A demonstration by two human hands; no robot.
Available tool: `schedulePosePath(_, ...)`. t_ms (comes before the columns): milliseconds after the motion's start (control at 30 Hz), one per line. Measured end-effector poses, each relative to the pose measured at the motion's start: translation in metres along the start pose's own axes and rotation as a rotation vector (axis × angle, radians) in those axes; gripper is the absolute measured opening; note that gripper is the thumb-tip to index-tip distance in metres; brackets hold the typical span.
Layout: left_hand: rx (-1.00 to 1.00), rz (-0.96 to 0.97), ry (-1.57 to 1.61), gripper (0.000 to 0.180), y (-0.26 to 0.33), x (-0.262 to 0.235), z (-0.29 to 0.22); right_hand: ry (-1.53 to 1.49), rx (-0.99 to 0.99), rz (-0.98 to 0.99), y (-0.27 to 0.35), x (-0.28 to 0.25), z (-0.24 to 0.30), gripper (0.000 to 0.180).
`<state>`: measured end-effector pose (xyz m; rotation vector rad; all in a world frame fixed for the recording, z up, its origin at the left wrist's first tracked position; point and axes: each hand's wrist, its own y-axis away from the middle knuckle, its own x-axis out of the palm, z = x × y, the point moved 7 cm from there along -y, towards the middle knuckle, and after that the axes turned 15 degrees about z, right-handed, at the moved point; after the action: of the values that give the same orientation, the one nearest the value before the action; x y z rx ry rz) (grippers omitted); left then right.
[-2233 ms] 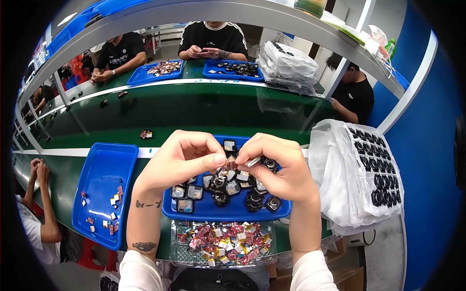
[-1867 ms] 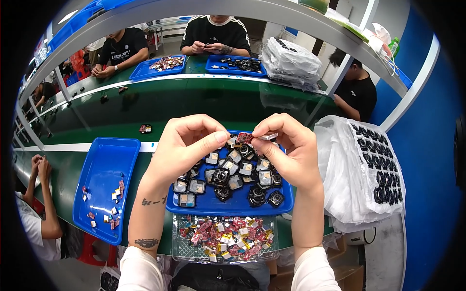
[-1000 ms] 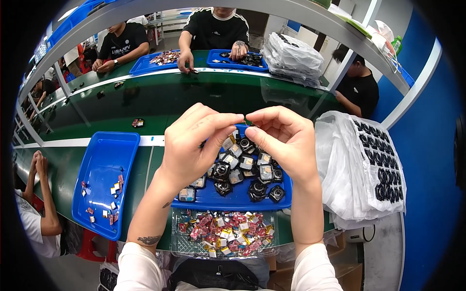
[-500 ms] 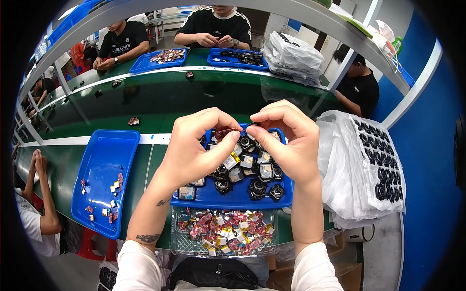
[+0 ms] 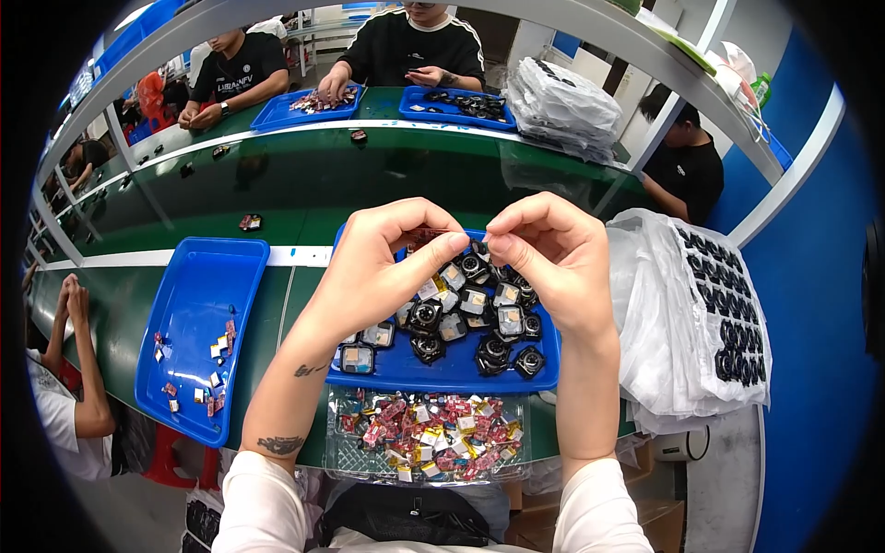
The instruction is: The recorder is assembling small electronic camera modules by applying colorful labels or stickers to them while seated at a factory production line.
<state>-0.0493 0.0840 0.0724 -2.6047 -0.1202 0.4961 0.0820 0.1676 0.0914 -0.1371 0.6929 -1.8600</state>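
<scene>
Both of my hands are raised over a blue tray (image 5: 406,376), fingertips close together. My left hand (image 5: 383,253) pinches a small red circuit board (image 5: 424,236), mostly hidden behind the fingers. My right hand (image 5: 560,267) is closed in a pinch a short gap away; what lies between its fingertips is too small to make out. Under the hands, the tray holds several black and clear smartwatch casings (image 5: 425,317), some with round lens-like backs. Nearer to me, a clear plastic tray (image 5: 335,453) bears a heap of red circuit boards with white and yellow batteries (image 5: 442,435).
Another blue tray (image 5: 175,346) with a few boards lies left. Stacked white sheets holding black parts (image 5: 728,304) stand right. Beyond runs a green conveyor belt (image 5: 369,189) with scattered pieces. Co-workers sit across and at left; a grey frame (image 5: 461,18) arches overhead.
My fingertips have drawn slightly apart, and the red board shows less behind my left fingers. Across the belt, a co-worker's hand has reached into a tray of boards.
</scene>
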Motion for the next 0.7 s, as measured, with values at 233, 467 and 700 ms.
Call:
schedulePosePath(233, -0.099, 0.122, 0.042, 0.015, 0.0, 0.002, 0.009, 0.056, 0.005, -0.062, -0.003, -0.003, -0.009, 0.008)
schedulePosePath(467, -0.032, -0.06, 0.115, 0.016, 0.003, -0.027, 0.008, 0.257, 0.383, 0.449, -0.004, 0.049, -0.043, 0.01)
schedulePosePath(700, -0.06, -0.03, 0.088, 0.017, 0.005, -0.027, 0.009, 0.486, 0.31, 0.721, 0.001, 0.098, -0.071, 0.021)
